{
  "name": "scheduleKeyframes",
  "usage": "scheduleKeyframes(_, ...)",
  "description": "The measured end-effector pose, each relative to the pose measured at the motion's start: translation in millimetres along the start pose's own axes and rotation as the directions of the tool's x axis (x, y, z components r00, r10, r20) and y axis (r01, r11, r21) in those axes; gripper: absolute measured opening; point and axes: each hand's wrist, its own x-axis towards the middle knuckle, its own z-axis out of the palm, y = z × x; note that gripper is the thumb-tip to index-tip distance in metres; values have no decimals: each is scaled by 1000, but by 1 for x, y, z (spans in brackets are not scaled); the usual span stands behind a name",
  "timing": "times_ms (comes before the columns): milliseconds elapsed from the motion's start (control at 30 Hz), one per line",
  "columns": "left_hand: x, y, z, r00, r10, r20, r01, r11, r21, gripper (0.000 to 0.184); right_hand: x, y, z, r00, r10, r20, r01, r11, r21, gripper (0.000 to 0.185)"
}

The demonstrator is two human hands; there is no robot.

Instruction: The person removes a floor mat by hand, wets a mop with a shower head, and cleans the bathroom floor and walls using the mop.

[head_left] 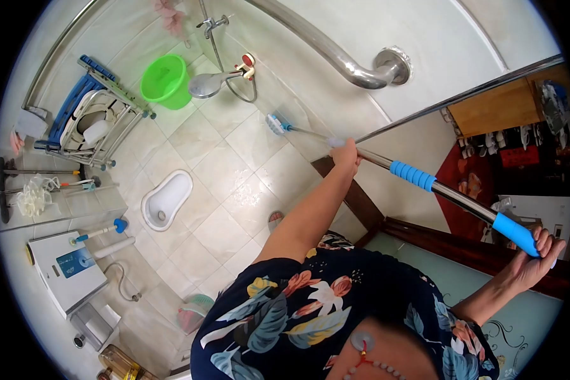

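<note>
A long-handled brush (446, 190) with a metal pole and blue grips slants across the right half of the head view. My left hand (345, 155) is closed round the thin part of the pole, above the doorway edge. At the pole's far end, my right hand (533, 258) wraps round the end of the blue grip. The blue-and-white brush head (277, 124) is low by the wall, over the tiled floor (234, 183); whether it touches the tiles or the wall is unclear.
A green bucket (166, 82) and a shower head (206, 85) are at the back. A folded chair (94, 123) leans at the left, near a squat toilet (166, 201). A metal grab bar (335, 54) crosses the upper wall. A pink-and-green basket (195, 313) stands lower left.
</note>
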Motion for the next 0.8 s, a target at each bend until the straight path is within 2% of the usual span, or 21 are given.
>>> scheduleKeyframes(100, 0, -1, 0, 1000, -9, 18, 9, 1000, 14, 61, 2, 0, -5, 1000, -9, -2, 9, 1000, 5, 35)
scheduleKeyframes(167, -1, -4, 4, 997, 0, -81, 4, 999, 40, 27, 0, -1, -2, 1000, -13, -14, 13, 1000, 4, 35)
scheduleKeyframes(267, -9, -7, 3, 998, 14, -62, -14, 1000, -3, 29, -1, -5, 4, 999, -27, -20, 26, 998, -61, 36)
scheduleKeyframes(367, -22, -13, 5, 999, 2, -48, -2, 1000, 4, 33, 9, -12, -10, 999, -41, 32, 42, 999, -33, 38)
scheduleKeyframes(400, -28, -14, 6, 999, 1, -46, -1, 1000, 2, 33, 8, -16, -3, 999, -40, 5, 40, 998, -51, 38)
scheduleKeyframes(500, -37, -17, 7, 995, -9, -103, 11, 1000, 12, 37, 9, -21, -5, 999, -44, 32, 46, 998, -47, 37)
scheduleKeyframes(567, -33, -24, 4, 999, -35, 14, 35, 999, 0, 50, 12, -25, -7, 998, -53, 25, 54, 998, -39, 36)
scheduleKeyframes(600, -35, -26, 4, 999, -35, 14, 35, 999, 0, 50, 13, -27, -8, 998, -61, 14, 62, 998, -31, 36)
scheduleKeyframes(667, -41, -31, 8, 995, -104, -2, 104, 994, 18, 36, 18, -32, -16, 998, -57, 33, 58, 998, -30, 36)
scheduleKeyframes(733, -44, -38, 8, 994, -112, 4, 111, 994, 23, 34, 19, -35, -20, 997, -54, 51, 56, 998, -32, 36)
scheduleKeyframes(800, -47, -46, 8, 993, -119, 10, 119, 993, 26, 33, 17, -36, -19, 995, -102, -12, 101, 992, -74, 35)
